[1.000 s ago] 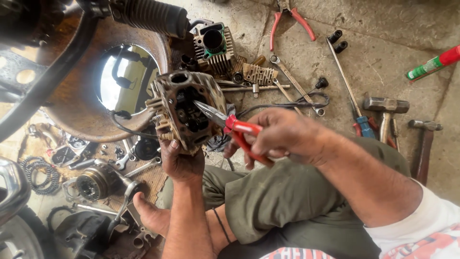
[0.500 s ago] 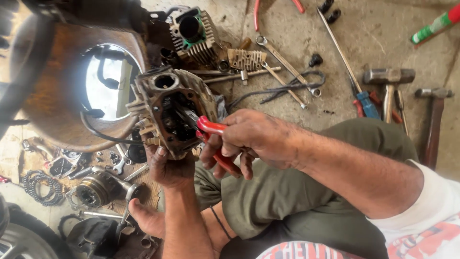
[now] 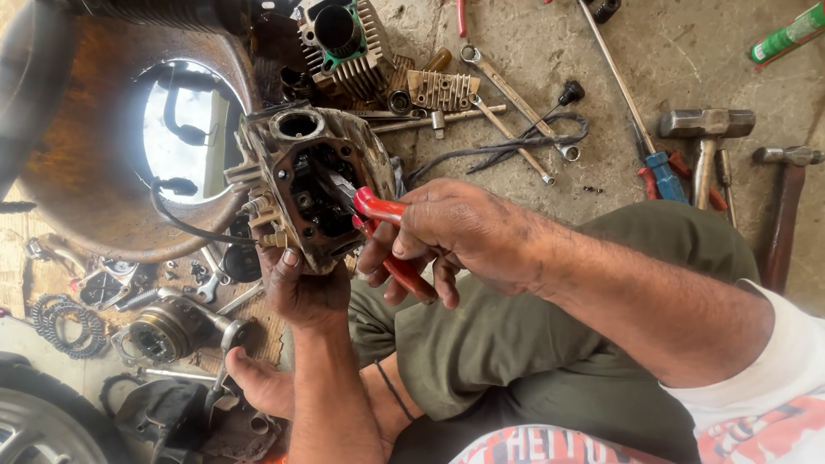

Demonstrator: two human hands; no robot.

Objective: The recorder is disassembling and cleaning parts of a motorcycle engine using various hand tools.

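Sitting at ten o'clock from picture centre, the greasy engine part [image 3: 314, 185] is clasped from below by the left hand [image 3: 301, 288]. At its three o'clock, the right hand [image 3: 451, 232] squeezes red-handled pliers [image 3: 387, 241], their nose inside the part's opening.

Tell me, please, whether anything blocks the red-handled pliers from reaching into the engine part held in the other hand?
Nothing visible does. The right hand holds the red-handled pliers, whose nose already sits inside the open cavity of the engine part, which the left hand grips from below.
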